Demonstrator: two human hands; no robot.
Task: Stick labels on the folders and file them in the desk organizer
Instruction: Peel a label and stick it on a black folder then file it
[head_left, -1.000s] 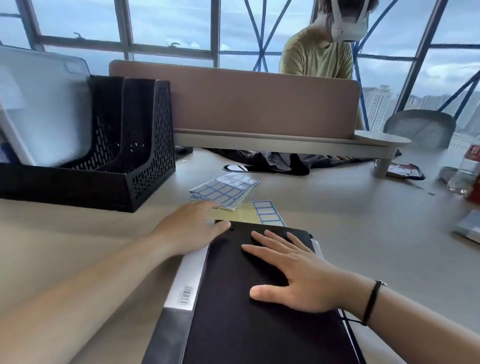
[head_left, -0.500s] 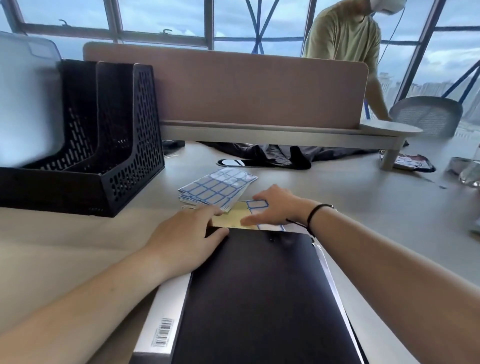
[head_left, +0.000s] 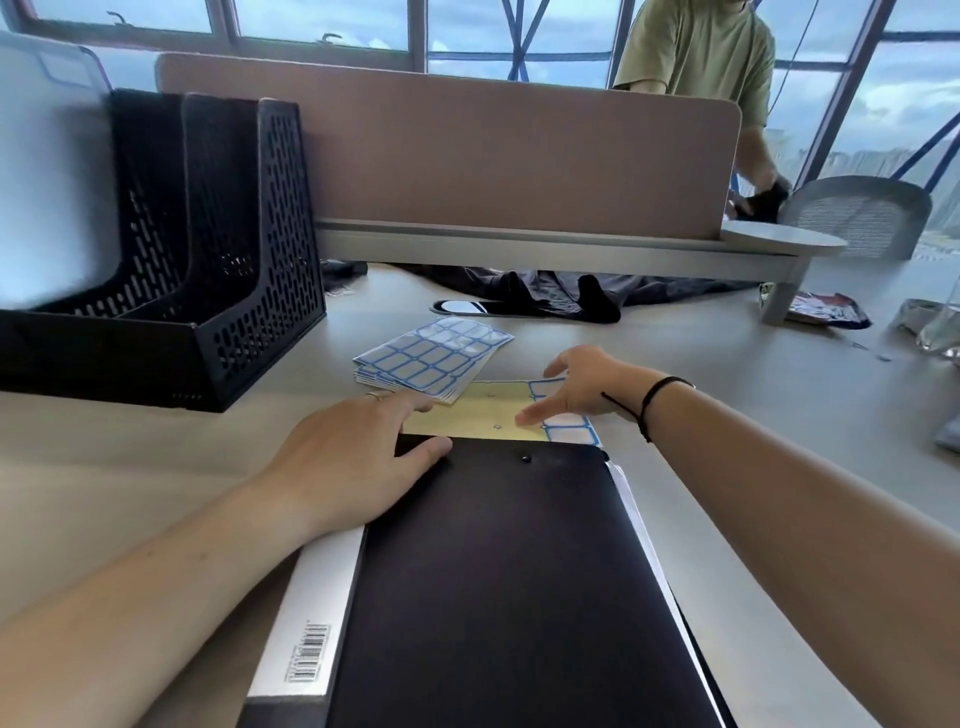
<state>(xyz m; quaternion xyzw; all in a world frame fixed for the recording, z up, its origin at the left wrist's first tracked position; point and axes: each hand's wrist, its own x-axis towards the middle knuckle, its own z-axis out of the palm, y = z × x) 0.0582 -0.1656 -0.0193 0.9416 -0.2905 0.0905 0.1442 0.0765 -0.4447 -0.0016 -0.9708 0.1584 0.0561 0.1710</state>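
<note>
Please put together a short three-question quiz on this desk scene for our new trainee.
1. True or false: the right hand rests flat on the black folder.
2. Which hand touches the black folder's far corner? A) the left hand B) the right hand C) neither
3. Fill in: the stack of blue-bordered label sheets lies between the yellow backing sheet and the black mesh ______.

Key
1. False: it is over the yellow backing sheet, beyond the folder's far edge.
2. A: its thumb lies on that corner.
3. Desk organizer.
</note>
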